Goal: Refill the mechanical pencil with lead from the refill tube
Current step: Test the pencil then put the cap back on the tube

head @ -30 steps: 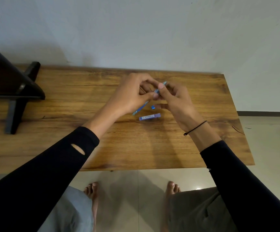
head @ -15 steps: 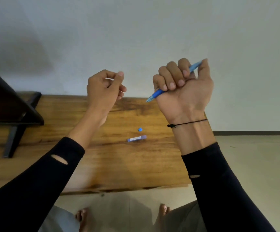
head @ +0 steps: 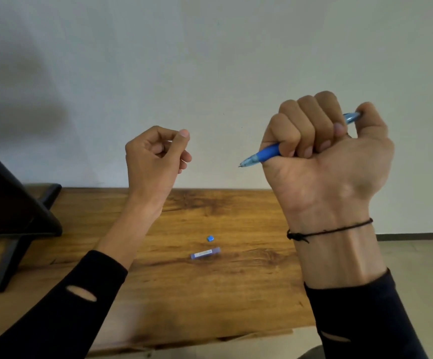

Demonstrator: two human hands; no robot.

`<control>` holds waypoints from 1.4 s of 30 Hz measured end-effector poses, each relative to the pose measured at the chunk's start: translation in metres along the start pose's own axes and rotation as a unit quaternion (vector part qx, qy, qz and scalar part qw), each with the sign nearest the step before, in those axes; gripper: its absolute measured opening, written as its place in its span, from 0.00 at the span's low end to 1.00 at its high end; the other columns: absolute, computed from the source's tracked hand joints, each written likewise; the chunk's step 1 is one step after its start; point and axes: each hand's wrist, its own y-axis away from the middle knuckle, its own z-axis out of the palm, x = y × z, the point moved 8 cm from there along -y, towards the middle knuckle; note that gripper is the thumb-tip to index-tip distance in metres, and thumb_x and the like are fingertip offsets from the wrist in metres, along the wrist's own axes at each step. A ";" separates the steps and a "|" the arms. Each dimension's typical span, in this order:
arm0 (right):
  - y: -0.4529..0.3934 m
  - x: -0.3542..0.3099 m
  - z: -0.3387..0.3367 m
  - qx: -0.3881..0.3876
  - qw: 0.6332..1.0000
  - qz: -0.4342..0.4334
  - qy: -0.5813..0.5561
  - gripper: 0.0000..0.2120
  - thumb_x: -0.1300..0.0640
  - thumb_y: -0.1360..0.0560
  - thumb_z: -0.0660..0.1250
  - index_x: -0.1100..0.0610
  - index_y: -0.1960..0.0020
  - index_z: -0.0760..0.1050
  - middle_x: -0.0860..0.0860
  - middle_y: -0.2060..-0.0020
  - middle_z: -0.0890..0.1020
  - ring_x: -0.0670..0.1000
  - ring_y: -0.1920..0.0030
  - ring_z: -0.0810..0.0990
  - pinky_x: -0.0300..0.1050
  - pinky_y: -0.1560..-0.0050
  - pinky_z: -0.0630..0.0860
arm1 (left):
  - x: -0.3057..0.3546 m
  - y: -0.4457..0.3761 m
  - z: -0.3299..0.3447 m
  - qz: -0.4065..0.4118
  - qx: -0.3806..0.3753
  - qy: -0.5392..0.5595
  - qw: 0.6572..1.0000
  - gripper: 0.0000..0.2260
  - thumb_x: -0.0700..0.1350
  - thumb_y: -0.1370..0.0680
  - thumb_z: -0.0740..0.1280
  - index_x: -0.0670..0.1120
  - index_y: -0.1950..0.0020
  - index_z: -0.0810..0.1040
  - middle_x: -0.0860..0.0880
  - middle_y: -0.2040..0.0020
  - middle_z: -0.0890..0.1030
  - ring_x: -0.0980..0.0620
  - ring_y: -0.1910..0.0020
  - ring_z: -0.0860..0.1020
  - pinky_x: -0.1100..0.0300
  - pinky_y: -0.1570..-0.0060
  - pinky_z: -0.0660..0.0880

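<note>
My right hand [head: 324, 156] is raised in front of the wall, fisted around the blue mechanical pencil [head: 263, 154]. Its tip points left and its rear end sticks out by my thumb. My left hand [head: 155, 156] is also raised, thumb pressed to curled fingers; whether a lead is pinched there is too small to tell. Far below, the blue refill tube [head: 205, 253] lies flat on the wooden table [head: 210, 301]. A small blue cap [head: 210, 238] sits just behind it.
A dark stand with a slanted black panel [head: 10, 216] occupies the table's left end. A plain wall rises behind the table. Tiled floor [head: 422, 281] shows at the right past the table's edge.
Both hands rose from just above the table to high in front of the wall, and the view tilted up. My right hand went from a fingertip hold to a full fist around the pencil.
</note>
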 end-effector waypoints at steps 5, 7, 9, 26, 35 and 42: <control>0.001 0.000 0.002 -0.003 1.000 -0.005 0.019 0.23 0.43 0.17 0.50 0.50 0.68 0.53 0.46 0.75 0.52 0.48 0.74 0.49 0.40 0.75 0.52 | 0.002 -0.001 -0.002 0.002 0.001 0.006 1.000 0.08 0.44 0.18 0.75 0.39 0.51 0.86 0.52 0.71 0.84 0.57 0.73 0.80 0.65 0.68 0.78; 0.001 0.000 0.002 -0.004 1.000 -0.006 0.027 0.23 0.43 0.18 0.50 0.50 0.68 0.52 0.46 0.75 0.52 0.48 0.74 0.49 0.40 0.75 0.52 | 0.002 -0.001 -0.002 0.002 0.002 0.004 1.000 0.08 0.44 0.18 0.75 0.39 0.51 0.86 0.52 0.70 0.84 0.57 0.72 0.80 0.65 0.68 0.78; 0.001 0.001 0.002 -0.006 1.000 -0.004 0.030 0.24 0.43 0.18 0.50 0.51 0.69 0.53 0.46 0.75 0.52 0.48 0.74 0.49 0.40 0.76 0.52 | 0.002 -0.001 -0.003 0.002 0.003 0.002 1.000 0.08 0.44 0.18 0.75 0.39 0.51 0.86 0.52 0.70 0.84 0.57 0.72 0.80 0.65 0.67 0.78; 0.002 0.006 0.003 -0.018 0.998 0.011 0.053 0.23 0.42 0.17 0.50 0.50 0.67 0.52 0.45 0.76 0.52 0.47 0.75 0.50 0.40 0.76 0.52 | 0.000 0.000 -0.004 0.013 0.005 -0.010 1.000 0.09 0.42 0.18 0.74 0.35 0.50 0.85 0.43 0.66 0.84 0.58 0.72 0.81 0.65 0.68 0.78; -0.001 0.007 -0.002 -0.014 0.998 0.014 0.063 0.23 0.42 0.17 0.49 0.50 0.68 0.52 0.45 0.75 0.51 0.47 0.75 0.49 0.41 0.76 0.51 | -0.004 0.001 -0.003 0.009 -0.004 -0.011 1.000 0.09 0.42 0.18 0.74 0.34 0.50 0.85 0.42 0.66 0.83 0.57 0.72 0.80 0.65 0.67 0.77; -0.002 0.005 -0.010 0.004 0.998 0.023 0.060 0.26 0.40 0.16 0.50 0.52 0.68 0.56 0.45 0.75 0.53 0.47 0.74 0.50 0.40 0.75 0.52 | -0.006 0.001 -0.002 0.004 -0.019 -0.015 1.000 0.06 0.41 0.19 0.75 0.41 0.54 0.85 0.43 0.66 0.84 0.57 0.72 0.81 0.64 0.68 0.78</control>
